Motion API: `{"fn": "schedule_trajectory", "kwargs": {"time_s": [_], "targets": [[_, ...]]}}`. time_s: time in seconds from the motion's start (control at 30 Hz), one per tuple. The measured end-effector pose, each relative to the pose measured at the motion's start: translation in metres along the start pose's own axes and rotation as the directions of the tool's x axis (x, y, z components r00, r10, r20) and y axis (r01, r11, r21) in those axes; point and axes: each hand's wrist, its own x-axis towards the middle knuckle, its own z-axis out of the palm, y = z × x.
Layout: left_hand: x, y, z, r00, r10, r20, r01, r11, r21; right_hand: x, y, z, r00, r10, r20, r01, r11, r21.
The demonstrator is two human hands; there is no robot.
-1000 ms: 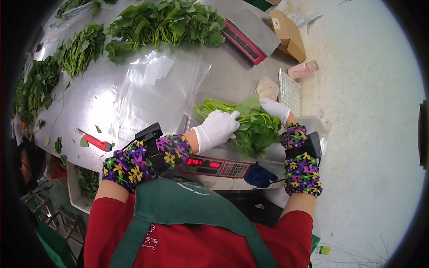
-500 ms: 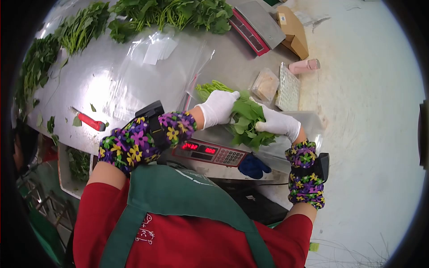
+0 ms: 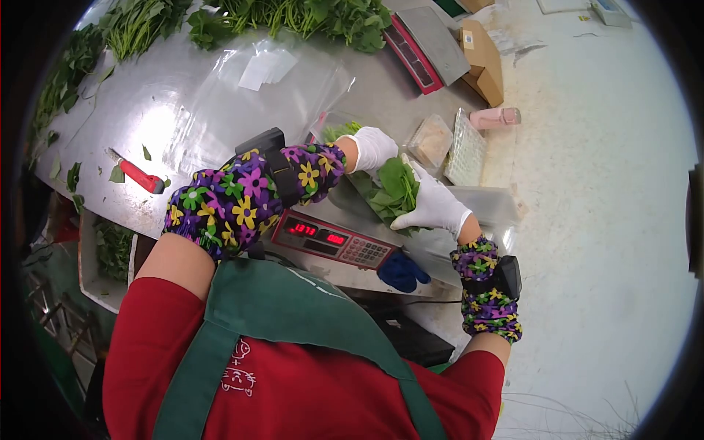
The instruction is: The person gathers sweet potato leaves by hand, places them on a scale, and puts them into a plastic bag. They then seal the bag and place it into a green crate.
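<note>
A bunch of leafy greens (image 3: 394, 187) lies over the red scale (image 3: 331, 239), its leaves toward me and its pale stems up and to the left. My left hand (image 3: 375, 149), in a white glove, is closed on the bunch near the stems; its fingertips are largely hidden. My right hand (image 3: 438, 204), also gloved in white, grips the leafy end, with the thumb and fingers around the leaves. Clear plastic shows around the stem end. Red digits glow on the scale's display, below my hands.
Clear plastic bags (image 3: 227, 110) lie to the left, near a red-handled knife (image 3: 141, 176). More greens (image 3: 301, 22) are heaped at the back. A second scale (image 3: 422, 48), a cardboard box (image 3: 481, 62), a pink bottle (image 3: 495, 118) and a blue glove (image 3: 402, 272) are around.
Both hands have shifted slightly relative to the scale, and the leaves have gathered closer between them. The display's digits have changed. The whole view has moved a little.
</note>
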Motion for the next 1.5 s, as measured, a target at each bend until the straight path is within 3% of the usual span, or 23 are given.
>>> {"fn": "schedule_trajectory", "kwargs": {"time_s": [0.03, 0.13, 0.2, 0.23, 0.3, 0.47, 0.53, 0.57, 0.6, 0.67, 0.7, 0.77, 0.83, 0.87, 0.9, 0.97, 1.1, 1.17, 1.2, 1.27, 1.3, 1.37, 1.5], "targets": [[-0.001, 0.001, -0.003, 1.0, -0.005, 0.024, 0.005, 1.0, 0.006, 0.002, 0.004, 0.001, 1.0, 0.003, 0.0, -0.003, 1.0, -0.001], [0.002, 0.001, -0.005, 1.0, -0.002, 0.028, 0.001, 1.0, 0.021, -0.001, 0.004, -0.001, 0.998, -0.034, -0.05, 0.044, 0.974, 0.22], [0.003, 0.002, -0.006, 0.999, -0.004, 0.032, 0.004, 1.0, 0.027, -0.005, -0.003, -0.003, 0.998, 0.067, 0.007, -0.067, 0.996, 0.054], [0.003, 0.003, -0.007, 0.999, -0.008, 0.034, 0.007, 0.999, 0.036, -0.006, -0.004, 0.0, 0.997, 0.074, 0.006, -0.074, 0.996, 0.057], [0.004, 0.002, -0.006, 0.999, -0.029, 0.043, 0.028, 0.999, 0.02, 0.0, 0.002, 0.01, 0.995, 0.019, -0.097, -0.025, 0.998, -0.057], [-0.002, 0.006, -0.005, 0.999, -0.024, -0.033, 0.024, 1.0, 0.006, -0.002, 0.002, 0.014, 0.963, 0.075, -0.258, -0.085, 0.996, -0.028], [-0.01, 0.017, -0.002, 0.992, -0.017, -0.129, 0.017, 1.0, -0.006, -0.005, 0.004, 0.019, 0.946, 0.054, -0.32, -0.056, 0.998, 0.005], [-0.019, 0.021, -0.003, 0.962, 0.06, -0.265, -0.057, 0.998, 0.021, -0.006, 0.008, 0.02, 0.942, 0.095, -0.322, -0.097, 0.995, 0.008], [-0.034, 0.025, -0.006, 0.911, 0.132, -0.39, -0.116, 0.991, 0.064, -0.004, 0.012, 0.023, 0.938, 0.124, -0.324, -0.127, 0.992, 0.013], [-0.076, 0.025, -0.012, 0.654, 0.209, -0.727, -0.293, 0.956, 0.011, -0.001, 0.019, 0.029, 0.936, 0.096, -0.338, -0.093, 0.995, 0.027], [-0.103, 0.015, -0.012, 0.655, 0.157, -0.739, -0.32, 0.944, -0.082, -0.001, 0.021, 0.03, 0.928, 0.054, -0.369, -0.056, 0.998, 0.005], [-0.164, -0.025, 0.005, 0.793, -0.083, -0.604, -0.149, 0.934, -0.324, -0.001, 0.02, 0.029, 0.909, 0.02, -0.416, -0.029, 0.999, -0.015], [-0.234, -0.066, 0.032, 0.75, -0.301, -0.589, 0.198, 0.952, -0.235, 0.0, 0.017, 0.024, 0.926, 0.034, -0.375, -0.047, 0.999, -0.023], [-0.267, -0.08, 0.04, 0.676, -0.328, -0.66, 0.298, 0.941, -0.162, 0.0, 0.016, 0.025, 0.942, 0.072, -0.328, -0.093, 0.995, -0.049], [-0.294, -0.101, 0.063, 0.659, -0.391, -0.643, 0.437, 0.894, -0.095, 0.0, 0.019, 0.028, 0.931, 0.073, -0.357, -0.1, 0.993, -0.057], [-0.342, -0.123, 0.084, 0.711, -0.459, -0.532, 0.566, 0.823, 0.045, -0.003, 0.013, 0.027, 0.918, 0.083, -0.388, -0.12, 0.99, -0.073], [-0.361, -0.138, 0.078, 0.708, -0.511, -0.487, 0.598, 0.801, 0.03, -0.006, 0.011, 0.029, 0.871, 0.158, -0.465, -0.21, 0.976, -0.062], [-0.325, -0.134, 0.059, 0.626, -0.457, -0.632, 0.573, 0.819, -0.024, -0.004, 0.003, 0.024, 0.861, 0.161, -0.483, -0.212, 0.976, -0.052], [-0.303, -0.135, 0.055, 0.639, -0.451, -0.624, 0.555, 0.831, -0.033, -0.003, 0.0, 0.019, 0.846, 0.141, -0.514, -0.195, 0.979, -0.052], [-0.255, -0.134, 0.043, 0.777, -0.291, -0.558, 0.328, 0.944, -0.037, -0.005, -0.011, 0.011, 0.853, 0.189, -0.486, -0.227, 0.974, -0.02], [-0.234, -0.138, 0.042, 0.789, -0.281, -0.547, 0.315, 0.948, -0.033, -0.003, -0.014, 0.011, 0.849, 0.202, -0.487, -0.216, 0.976, 0.027], [-0.204, -0.15, 0.048, 0.962, -0.171, -0.215, 0.219, 0.95, 0.224, -0.004, -0.03, 0.007, 0.832, 0.199, -0.518, -0.158, 0.98, 0.123], [-0.213, -0.171, 0.064, 0.979, -0.142, -0.149, 0.163, 0.976, 0.141, -0.028, -0.142, 0.043, 0.783, 0.281, -0.554, -0.138, 0.948, 0.287]]}}
